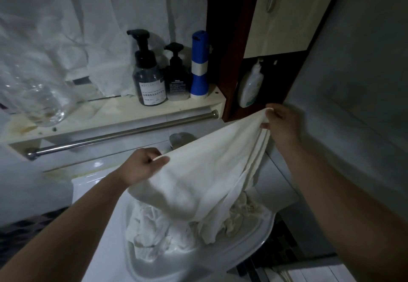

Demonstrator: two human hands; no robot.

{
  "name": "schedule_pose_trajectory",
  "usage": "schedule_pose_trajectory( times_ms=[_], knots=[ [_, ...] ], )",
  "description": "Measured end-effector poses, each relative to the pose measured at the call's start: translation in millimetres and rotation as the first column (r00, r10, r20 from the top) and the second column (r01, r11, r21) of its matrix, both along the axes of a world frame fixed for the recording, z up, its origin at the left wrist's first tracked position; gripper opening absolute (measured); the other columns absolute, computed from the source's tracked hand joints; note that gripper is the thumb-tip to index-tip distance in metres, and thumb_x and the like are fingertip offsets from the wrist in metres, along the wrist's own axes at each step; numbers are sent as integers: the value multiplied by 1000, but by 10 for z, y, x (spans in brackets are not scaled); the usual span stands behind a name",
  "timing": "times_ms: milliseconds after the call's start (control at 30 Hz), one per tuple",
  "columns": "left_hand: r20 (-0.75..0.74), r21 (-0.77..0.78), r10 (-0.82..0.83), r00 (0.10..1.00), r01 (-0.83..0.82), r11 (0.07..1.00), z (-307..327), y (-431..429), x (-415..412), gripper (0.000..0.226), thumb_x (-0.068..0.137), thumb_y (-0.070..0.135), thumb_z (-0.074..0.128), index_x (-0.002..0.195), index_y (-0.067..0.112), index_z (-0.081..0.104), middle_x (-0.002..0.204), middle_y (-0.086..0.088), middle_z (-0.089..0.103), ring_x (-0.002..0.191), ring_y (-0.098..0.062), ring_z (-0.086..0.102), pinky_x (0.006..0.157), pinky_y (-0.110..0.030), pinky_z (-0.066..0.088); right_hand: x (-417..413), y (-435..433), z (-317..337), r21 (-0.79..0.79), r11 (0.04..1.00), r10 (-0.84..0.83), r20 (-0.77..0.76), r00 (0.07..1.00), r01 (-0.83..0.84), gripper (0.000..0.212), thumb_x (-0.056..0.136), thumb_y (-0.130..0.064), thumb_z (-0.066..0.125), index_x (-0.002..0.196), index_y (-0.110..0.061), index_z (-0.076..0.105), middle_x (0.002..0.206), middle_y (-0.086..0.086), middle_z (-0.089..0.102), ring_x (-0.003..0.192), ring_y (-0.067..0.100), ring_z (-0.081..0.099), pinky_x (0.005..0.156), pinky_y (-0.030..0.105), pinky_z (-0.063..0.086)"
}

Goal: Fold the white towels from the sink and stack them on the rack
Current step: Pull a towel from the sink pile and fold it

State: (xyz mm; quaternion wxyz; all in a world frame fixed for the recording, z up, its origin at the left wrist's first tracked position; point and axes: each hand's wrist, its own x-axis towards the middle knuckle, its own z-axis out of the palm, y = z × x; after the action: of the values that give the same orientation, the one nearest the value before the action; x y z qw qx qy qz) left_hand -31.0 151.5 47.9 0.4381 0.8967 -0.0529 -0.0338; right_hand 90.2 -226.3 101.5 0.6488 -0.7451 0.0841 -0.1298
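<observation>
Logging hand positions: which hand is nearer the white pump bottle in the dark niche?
Right. The right hand is just below-right of the white pump bottle; the left hand is far down-left; both grip the towel.

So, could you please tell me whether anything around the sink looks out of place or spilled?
The clear plastic bottle at the left end of the cream shelf lies tipped over, while the dark pump bottles stand upright. A yellow-brown stain marks the shelf beside it. The left hand and right hand grip the white towel normally.
</observation>
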Motion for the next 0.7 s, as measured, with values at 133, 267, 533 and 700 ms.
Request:
schedule_pose_trajectory(
  times_ms=[133, 267, 533, 700],
  knots=[
    [-96, 102, 40, 995, -30, 994, -50, 158, -68, 31, 98, 34, 61, 71, 20, 65, 76, 1, 65, 71, -15, 61, 69, -29, 43, 64, 10, -97, -31, 999, -43, -25, 999, 42, 17, 97, -11, 60, 96, -26, 70, 98, -2, 70, 62, 5, 70, 68, 30, 60],
    [-74, 163, 115, 991, -101, 981, -75, 207, -91, 29, 94, 38, 66, 74, 18, 71, 81, 2, 67, 76, -12, 64, 72, -26, 46, 90, 85, -169, -44, 999, -27, -46, 999, 25, 17, 97, -10, 60, 96, -24, 69, 105, 5, 68, 65, 5, 68, 58, 21, 57],
    [-18, -55, 479, 877, -480, 876, -193, 169, -74, 20, 78, 45, 82, 66, 29, 77, 76, 29, 71, 77, 8, 65, 67, -10, 45, 129, 121, -202, -121, 992, -50, -53, 997, 43, 16, 96, -11, 59, 102, -22, 70, 96, 4, 68, 66, 12, 64, 47, 16, 52],
    [-53, -99, 593, 803, -595, 798, -260, 179, -13, 29, 74, 51, 82, 61, 27, 73, 70, 21, 70, 72, 3, 64, 69, -21, 45, 151, 68, -257, -158, 984, -91, -75, 993, 78, 16, 95, -15, 61, 96, -27, 71, 91, 0, 70, 62, 11, 65, 50, 22, 55]
  ],
)
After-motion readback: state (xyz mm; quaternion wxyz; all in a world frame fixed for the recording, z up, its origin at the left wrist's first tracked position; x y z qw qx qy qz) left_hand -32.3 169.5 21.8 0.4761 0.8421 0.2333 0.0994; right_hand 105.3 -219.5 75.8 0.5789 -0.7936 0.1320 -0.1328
